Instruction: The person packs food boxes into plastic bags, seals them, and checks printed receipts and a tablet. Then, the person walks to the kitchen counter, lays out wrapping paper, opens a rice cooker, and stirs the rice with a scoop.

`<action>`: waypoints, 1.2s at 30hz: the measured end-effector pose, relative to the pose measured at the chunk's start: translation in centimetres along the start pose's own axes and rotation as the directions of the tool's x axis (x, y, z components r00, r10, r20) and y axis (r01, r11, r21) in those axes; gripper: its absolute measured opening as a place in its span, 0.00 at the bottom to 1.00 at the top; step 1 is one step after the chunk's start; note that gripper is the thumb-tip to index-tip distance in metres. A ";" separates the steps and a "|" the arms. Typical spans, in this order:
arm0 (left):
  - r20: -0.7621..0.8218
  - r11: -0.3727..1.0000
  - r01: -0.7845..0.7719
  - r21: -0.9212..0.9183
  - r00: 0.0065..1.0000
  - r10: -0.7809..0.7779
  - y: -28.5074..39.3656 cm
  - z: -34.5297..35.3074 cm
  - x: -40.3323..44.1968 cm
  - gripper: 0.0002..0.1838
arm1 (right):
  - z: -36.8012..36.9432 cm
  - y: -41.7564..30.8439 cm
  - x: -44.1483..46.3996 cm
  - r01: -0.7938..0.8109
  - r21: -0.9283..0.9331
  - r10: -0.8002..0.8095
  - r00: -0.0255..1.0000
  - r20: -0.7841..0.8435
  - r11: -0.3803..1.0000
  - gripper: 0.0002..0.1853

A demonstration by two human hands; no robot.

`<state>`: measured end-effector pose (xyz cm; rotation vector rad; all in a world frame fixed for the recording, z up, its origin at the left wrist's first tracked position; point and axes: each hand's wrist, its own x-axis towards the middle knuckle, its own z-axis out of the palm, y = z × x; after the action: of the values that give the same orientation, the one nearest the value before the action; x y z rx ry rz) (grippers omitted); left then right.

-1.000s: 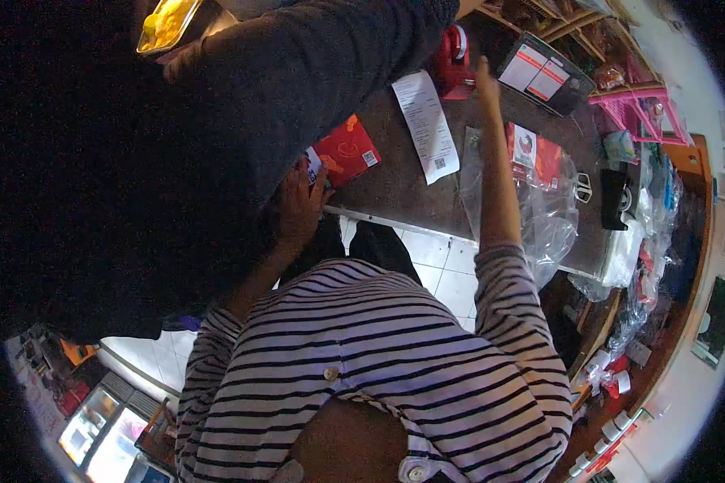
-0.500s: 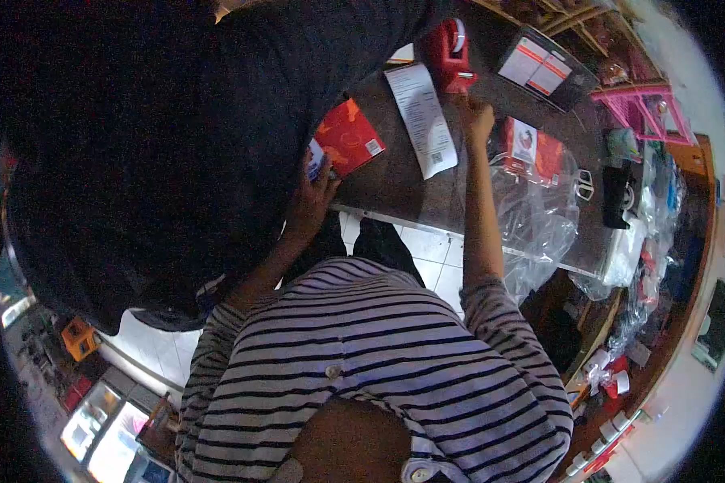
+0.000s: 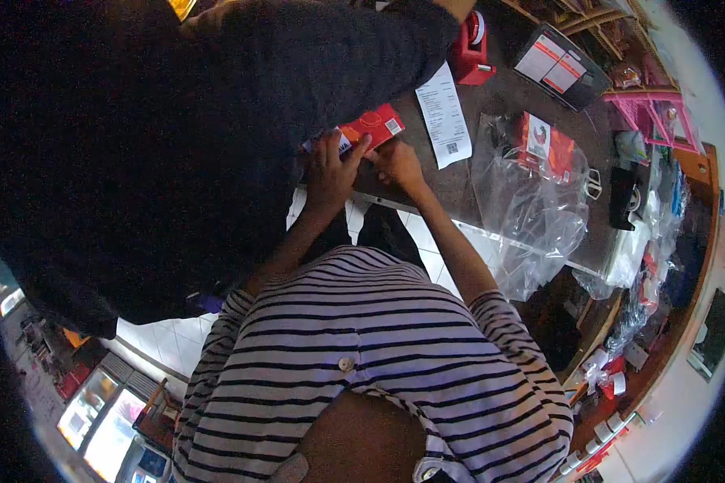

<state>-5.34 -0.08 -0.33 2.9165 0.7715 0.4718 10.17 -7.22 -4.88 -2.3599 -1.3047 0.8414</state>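
Observation:
A red box with a printed code at one corner lies near the table's front edge, partly covered by a dark sleeve. My left hand is closed on its near left side, fingers over the white printed part. Right beside it, my right hand has its fingers bent together at the box's near edge. What those fingers pinch is too small to make out. A long printed receipt lies to the right of the box. Behind the receipt stands a red tape dispenser with a roll in it.
Another person's dark-clothed arm reaches across from the left. On the right lie a second red box and a crumpled clear plastic bag. A dark tablet-like device stands at the back, near a pink basket.
My right hand has come from the tape dispenser down and left to the red box. My left hand has shifted slightly right, and the box has turned. The other person's arm reaches further right.

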 end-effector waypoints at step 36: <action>-0.081 0.556 0.096 -0.825 0.955 -0.285 30.5 -4.3 9.4 0.15 | -43.6 15.2 -22.7 0.091 -0.206 -0.160 0.923 -0.349 0.974 0.45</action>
<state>15.35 -21.89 11.22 1.8957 0.6351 0.8458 38.30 -34.19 28.72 -2.3880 -1.4031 0.2308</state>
